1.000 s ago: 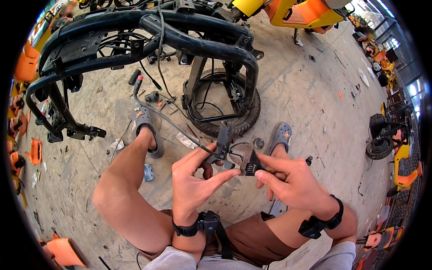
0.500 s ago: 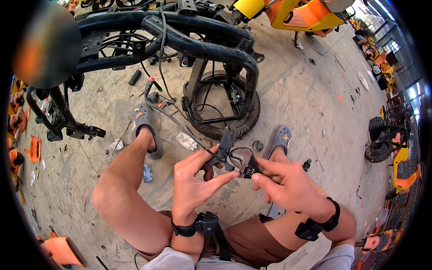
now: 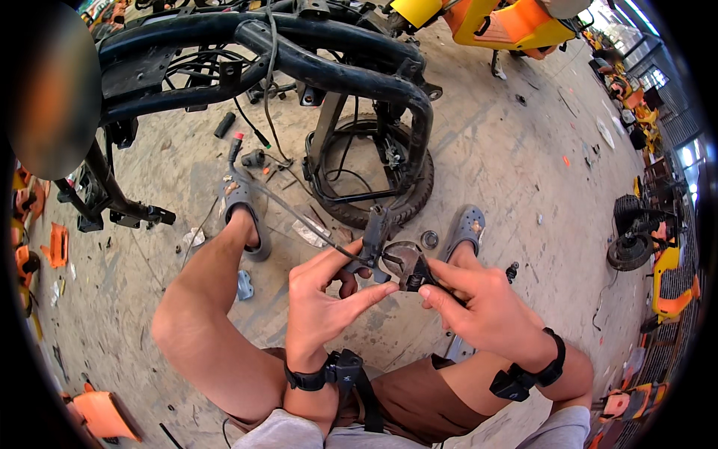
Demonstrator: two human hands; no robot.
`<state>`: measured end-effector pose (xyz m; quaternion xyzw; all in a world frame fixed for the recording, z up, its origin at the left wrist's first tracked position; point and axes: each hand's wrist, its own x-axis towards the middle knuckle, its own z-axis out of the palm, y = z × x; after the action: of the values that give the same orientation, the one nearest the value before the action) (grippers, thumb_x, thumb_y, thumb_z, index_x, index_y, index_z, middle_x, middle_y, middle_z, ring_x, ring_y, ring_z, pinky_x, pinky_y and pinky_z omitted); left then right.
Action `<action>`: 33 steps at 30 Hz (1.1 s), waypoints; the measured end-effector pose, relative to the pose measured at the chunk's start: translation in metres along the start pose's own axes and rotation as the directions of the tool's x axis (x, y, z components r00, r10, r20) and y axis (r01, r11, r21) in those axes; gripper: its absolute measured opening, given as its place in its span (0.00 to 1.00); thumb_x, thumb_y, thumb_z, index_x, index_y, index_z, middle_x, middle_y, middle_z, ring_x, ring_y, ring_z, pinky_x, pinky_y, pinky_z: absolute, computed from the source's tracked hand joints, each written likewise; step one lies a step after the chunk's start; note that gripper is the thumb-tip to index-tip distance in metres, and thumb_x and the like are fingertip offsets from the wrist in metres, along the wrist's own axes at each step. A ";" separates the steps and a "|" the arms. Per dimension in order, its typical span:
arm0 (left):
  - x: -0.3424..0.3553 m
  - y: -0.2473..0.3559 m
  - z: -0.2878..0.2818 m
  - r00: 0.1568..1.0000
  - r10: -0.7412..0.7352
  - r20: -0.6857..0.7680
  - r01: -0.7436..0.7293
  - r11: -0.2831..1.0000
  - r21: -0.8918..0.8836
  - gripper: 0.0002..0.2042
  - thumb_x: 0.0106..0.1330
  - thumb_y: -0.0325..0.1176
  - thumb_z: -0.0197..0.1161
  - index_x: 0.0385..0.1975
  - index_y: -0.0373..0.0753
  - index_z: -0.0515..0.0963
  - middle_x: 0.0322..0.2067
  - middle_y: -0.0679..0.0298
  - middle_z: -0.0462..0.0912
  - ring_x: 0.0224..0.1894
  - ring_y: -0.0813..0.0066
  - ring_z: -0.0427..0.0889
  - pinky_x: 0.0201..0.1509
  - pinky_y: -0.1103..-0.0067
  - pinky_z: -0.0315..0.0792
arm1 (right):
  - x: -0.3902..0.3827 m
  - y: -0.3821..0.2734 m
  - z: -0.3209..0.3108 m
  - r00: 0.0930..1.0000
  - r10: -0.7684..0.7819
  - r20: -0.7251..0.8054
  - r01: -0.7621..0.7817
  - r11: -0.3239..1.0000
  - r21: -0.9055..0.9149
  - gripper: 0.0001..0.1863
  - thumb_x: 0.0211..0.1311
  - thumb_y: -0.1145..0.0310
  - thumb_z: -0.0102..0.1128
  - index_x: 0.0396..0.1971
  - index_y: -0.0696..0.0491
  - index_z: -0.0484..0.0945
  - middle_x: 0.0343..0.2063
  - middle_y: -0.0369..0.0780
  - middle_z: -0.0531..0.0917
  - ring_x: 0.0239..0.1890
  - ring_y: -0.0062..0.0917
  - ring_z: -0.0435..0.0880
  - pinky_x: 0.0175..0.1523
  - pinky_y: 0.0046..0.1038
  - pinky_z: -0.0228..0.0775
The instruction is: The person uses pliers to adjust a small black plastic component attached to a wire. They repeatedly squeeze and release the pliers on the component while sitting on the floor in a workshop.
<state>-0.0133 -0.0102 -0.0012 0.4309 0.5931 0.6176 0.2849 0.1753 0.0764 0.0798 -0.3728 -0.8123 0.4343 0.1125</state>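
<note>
On the near side of the wheel (image 3: pixel 420 200), a wrench (image 3: pixel 407 266), judged heavy, rigid and best held by its handle, is pinched by the right hand (image 3: pixel 482 299), and a cabled part (image 3: pixel 376 233) is gripped by the left hand (image 3: pixel 321 295).

This is a vehicle workshop; bare frame (image 3: pixel 329 69), loose panel (image 3: pixel 106 414), wrench (image 3: pixel 413 271).

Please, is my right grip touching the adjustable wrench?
Touching. The head view shows it: the right grip holds the adjustable wrench between thumb and fingers.
</note>
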 end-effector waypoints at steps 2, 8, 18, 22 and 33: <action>0.000 0.000 0.001 1.000 -0.001 -0.007 0.001 1.000 -0.005 0.26 0.41 0.27 0.82 0.40 0.24 0.79 0.25 0.67 0.77 0.20 0.88 0.69 0.22 0.88 0.63 | 0.000 -0.002 0.000 0.997 -0.074 -0.037 0.071 0.995 -0.071 0.18 0.60 0.72 0.63 0.50 0.62 0.78 0.18 0.46 0.80 0.16 0.30 0.79 0.23 0.26 0.67; 0.002 0.002 0.001 1.000 -0.012 -0.011 0.012 1.000 -0.007 0.24 0.42 0.31 0.82 0.39 0.25 0.81 0.20 0.68 0.76 0.18 0.88 0.67 0.21 0.87 0.61 | 0.001 -0.004 0.006 0.960 -0.266 -0.088 0.231 0.929 -0.288 0.19 0.59 0.73 0.64 0.50 0.61 0.78 0.16 0.42 0.78 0.15 0.30 0.77 0.21 0.28 0.66; 0.002 0.003 -0.005 0.997 -0.076 0.012 0.077 0.997 -0.021 0.24 0.43 0.32 0.82 0.36 0.24 0.80 0.21 0.66 0.78 0.19 0.88 0.68 0.21 0.88 0.62 | 0.002 0.004 0.005 0.881 -0.470 -0.055 0.375 0.766 -0.523 0.23 0.52 0.76 0.65 0.52 0.57 0.79 0.18 0.36 0.75 0.15 0.25 0.74 0.22 0.25 0.65; 0.000 -0.001 -0.011 0.994 -0.095 0.048 0.097 0.994 -0.051 0.24 0.42 0.34 0.82 0.34 0.23 0.81 0.19 0.64 0.79 0.19 0.87 0.71 0.22 0.87 0.65 | 0.001 -0.004 -0.007 0.849 -0.525 0.056 0.406 0.583 -0.704 0.28 0.43 0.78 0.64 0.50 0.52 0.82 0.26 0.36 0.78 0.21 0.25 0.75 0.26 0.25 0.66; -0.002 0.011 -0.008 0.986 -0.159 0.053 0.163 0.983 -0.088 0.24 0.43 0.34 0.82 0.36 0.23 0.81 0.18 0.63 0.80 0.18 0.87 0.72 0.21 0.87 0.65 | 0.004 -0.006 -0.013 0.763 -0.646 -0.036 0.393 0.507 -0.767 0.28 0.36 0.80 0.61 0.44 0.47 0.85 0.31 0.34 0.82 0.25 0.25 0.75 0.27 0.24 0.62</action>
<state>-0.0171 -0.0175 0.0095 0.3822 0.5901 0.6091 0.3671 0.1756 0.0855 0.0920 -0.1848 -0.9585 -0.0424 0.2128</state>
